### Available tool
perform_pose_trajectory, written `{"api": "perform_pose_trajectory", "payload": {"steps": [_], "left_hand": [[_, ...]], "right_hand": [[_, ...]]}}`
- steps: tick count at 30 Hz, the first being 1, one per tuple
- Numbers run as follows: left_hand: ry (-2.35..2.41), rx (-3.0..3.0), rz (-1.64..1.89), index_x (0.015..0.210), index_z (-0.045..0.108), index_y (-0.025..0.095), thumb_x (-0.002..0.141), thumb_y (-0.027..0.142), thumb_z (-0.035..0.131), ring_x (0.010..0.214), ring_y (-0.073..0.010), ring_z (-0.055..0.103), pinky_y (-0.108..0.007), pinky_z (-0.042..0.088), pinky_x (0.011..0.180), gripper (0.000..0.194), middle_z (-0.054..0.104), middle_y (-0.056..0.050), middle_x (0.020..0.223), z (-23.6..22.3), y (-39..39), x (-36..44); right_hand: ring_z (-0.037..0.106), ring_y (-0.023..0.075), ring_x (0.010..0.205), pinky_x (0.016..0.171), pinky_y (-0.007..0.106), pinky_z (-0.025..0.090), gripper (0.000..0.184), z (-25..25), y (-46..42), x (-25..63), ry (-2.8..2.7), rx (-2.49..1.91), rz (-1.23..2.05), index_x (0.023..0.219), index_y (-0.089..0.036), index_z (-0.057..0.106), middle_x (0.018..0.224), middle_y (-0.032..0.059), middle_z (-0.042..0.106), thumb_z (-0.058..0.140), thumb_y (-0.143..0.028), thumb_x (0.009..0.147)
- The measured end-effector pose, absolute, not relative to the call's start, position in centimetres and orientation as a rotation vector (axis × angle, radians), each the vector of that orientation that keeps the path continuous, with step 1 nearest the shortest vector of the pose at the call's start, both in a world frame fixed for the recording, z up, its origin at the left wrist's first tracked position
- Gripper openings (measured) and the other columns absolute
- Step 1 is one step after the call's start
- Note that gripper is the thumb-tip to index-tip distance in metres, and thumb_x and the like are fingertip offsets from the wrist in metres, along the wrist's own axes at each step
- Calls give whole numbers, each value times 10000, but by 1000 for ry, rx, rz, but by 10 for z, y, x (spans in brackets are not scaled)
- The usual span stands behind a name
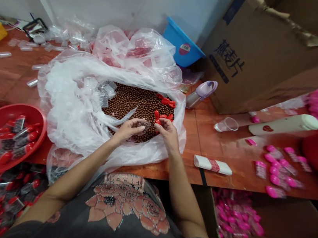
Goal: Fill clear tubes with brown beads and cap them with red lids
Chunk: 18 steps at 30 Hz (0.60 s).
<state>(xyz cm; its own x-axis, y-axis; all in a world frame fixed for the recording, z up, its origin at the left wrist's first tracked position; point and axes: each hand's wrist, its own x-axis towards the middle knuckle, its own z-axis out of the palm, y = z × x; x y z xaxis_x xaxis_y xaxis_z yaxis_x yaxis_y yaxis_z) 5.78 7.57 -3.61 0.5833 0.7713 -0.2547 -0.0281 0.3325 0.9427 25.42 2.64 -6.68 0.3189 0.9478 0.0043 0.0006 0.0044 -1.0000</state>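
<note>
Over a white plastic bag [73, 95] full of small round brown balls [132, 97], both of my hands are close together. My left hand [129, 129] has its fingers curled round a small clear plastic container [147, 124], partly hidden by the fingers. In my right hand [169, 134], thumb and fingers pinch a red cap [157, 118]. More red caps [167, 101] lie on the balls at the bag's right side. A pile of clear containers [106, 92] rests at the left of the balls.
To the left, a red bowl [35, 145] holds filled red-capped containers. A blue basin [181, 43], a lilac-lidded bottle [201, 93] and a large carton [253, 57] stand behind. Rightward lie a white packet [204, 163], a pale tumbler [284, 124] and several pink-capped containers [277, 171].
</note>
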Motion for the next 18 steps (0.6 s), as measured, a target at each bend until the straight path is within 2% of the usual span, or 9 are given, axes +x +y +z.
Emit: {"api": "perform_pose_trajectory", "payload": {"steps": [3,7,9,11,14,16,18], "left_hand": [[824,1220,606,1200,666,164,734,447,763,1030,-258,651,-385,560,858,553,663,-121,1222,-35,72,57],[815,1305,654,1141,709,163,723,406,771,1083,-282,638,-410,518,945,487,700,-110,1166,-38,70,57],[823,1298,681,1103,726,164,721,389,770,1076,-286,640,-412,514,944,446,715,-107,1137,-39,69,56],[842,1274,708,1065,737,157,711,377,773,1034,-284,651,-413,519,922,418,727,-107,1105,-39,68,55],[861,1257,745,1006,749,142,693,356,782,949,-261,667,-399,518,908,380,744,-94,1021,-38,66,51],[869,1259,746,981,753,137,692,350,782,896,-243,669,-387,520,890,360,748,-79,964,-38,64,49],[878,1260,745,957,756,137,699,356,774,855,-234,667,-383,524,866,339,746,-66,919,-38,63,48]], "right_hand": [[633,169,995,941,335,498,387,-52,24,243,-994,-1256,994,1097,-265,714,1054,1,697,786,-362,729],[635,166,1003,968,343,495,309,-40,18,227,-1224,-1329,809,1137,-292,729,1026,9,678,700,-354,836],[633,177,1059,997,362,494,323,-41,14,219,-1365,-1366,687,1216,-304,689,1091,29,675,618,-353,905],[603,199,1173,1060,397,469,394,-45,11,215,-1521,-1385,579,1329,-308,607,1237,55,648,573,-345,939],[506,254,1330,1142,467,405,625,-52,9,214,-1775,-1385,455,1471,-282,435,1423,100,546,653,-350,889],[459,287,1375,1158,506,386,796,-57,10,216,-1915,-1376,376,1518,-248,335,1463,134,502,723,-336,829],[436,301,1394,1156,520,388,864,-60,11,216,-1999,-1367,301,1535,-212,273,1476,165,477,735,-295,810]]}}
